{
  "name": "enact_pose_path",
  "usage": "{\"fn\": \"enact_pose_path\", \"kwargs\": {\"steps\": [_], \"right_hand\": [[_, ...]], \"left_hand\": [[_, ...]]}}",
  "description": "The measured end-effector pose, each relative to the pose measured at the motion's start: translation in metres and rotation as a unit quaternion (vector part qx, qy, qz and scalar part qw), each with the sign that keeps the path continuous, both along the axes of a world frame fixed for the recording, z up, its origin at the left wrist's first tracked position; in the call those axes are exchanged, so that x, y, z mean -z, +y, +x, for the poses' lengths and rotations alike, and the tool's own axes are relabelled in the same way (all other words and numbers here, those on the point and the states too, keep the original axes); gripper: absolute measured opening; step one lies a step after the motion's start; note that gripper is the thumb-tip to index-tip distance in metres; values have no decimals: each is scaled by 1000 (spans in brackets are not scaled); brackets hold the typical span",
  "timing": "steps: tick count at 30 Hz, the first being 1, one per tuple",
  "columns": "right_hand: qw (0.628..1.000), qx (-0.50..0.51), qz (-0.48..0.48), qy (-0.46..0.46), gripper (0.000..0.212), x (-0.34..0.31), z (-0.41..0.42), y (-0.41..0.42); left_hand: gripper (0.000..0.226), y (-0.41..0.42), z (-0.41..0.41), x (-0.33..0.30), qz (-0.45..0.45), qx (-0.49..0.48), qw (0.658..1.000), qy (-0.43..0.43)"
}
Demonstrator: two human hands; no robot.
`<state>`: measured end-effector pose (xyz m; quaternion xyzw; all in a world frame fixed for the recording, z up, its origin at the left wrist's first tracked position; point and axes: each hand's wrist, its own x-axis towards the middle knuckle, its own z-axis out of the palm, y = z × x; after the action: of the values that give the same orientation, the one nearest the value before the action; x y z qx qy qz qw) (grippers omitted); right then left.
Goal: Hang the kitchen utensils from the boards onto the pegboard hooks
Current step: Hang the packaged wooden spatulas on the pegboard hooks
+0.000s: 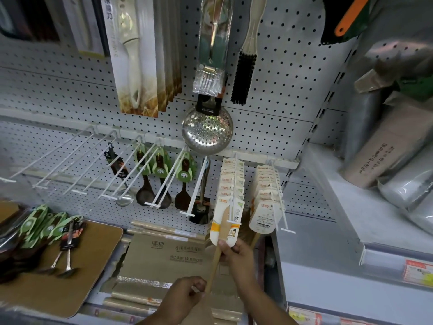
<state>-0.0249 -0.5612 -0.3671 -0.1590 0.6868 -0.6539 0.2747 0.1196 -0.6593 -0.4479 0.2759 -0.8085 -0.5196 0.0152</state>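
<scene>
A wooden spatula (216, 256) with a white and orange card sleeve (228, 225) sits at the front tip of a white pegboard hook (232, 207). My right hand (236, 255) pinches the lower edge of the card. My left hand (187, 295) grips the spatula's wooden handle lower down. Behind it on the same hook hang several alike carded spatulas (230, 179). On a wooden board (70, 277) at the lower left lie green-carded dark spoons (39, 228) and two steel ladles (66, 256).
A second hook to the right holds more white-carded utensils (267, 198). Dark spoons, turners and a ladle hang on hooks left of centre (161, 174), with bare hooks (58, 160) further left. A steel skimmer (207, 131) hangs above. Cardboard boxes (164, 256) lie below.
</scene>
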Motion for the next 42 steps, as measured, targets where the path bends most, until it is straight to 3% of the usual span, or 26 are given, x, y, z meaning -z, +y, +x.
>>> {"fn": "enact_pose_path", "kwargs": {"steps": [4, 8, 10, 13, 17, 21, 26, 32, 42], "right_hand": [[1000, -4, 6, -2, 13, 0, -9, -5], [995, -45, 77, 51, 45, 10, -16, -3], [989, -60, 107, 83, 41, 20, -12, -1], [967, -79, 176, 167, 41, 26, 1, -2], [915, -172, 199, 304, 52, 15, 25, -23], [856, -262, 173, 410, 47, 1, 58, -62], [779, -346, 130, 506, 42, -12, 125, -125], [747, -392, 52, 535, 37, -26, 246, -208], [702, -432, 26, 566, 55, -59, 441, -321]], "left_hand": [[37, -4, -6, -1, -54, 31, 998, -1], [45, -11, 0, -8, -131, 39, 990, 15], [47, -24, 8, -12, -157, 22, 987, 33], [47, -48, 30, -25, -206, 27, 977, 40], [50, -87, 72, -45, -332, 78, 938, 59], [49, -129, 129, -65, -374, 88, 921, 72], [49, -174, 218, -87, -398, 32, 913, 83], [50, -228, 354, -104, -450, -35, 890, 56], [58, -301, 551, -148, -443, -106, 890, 25]]}}
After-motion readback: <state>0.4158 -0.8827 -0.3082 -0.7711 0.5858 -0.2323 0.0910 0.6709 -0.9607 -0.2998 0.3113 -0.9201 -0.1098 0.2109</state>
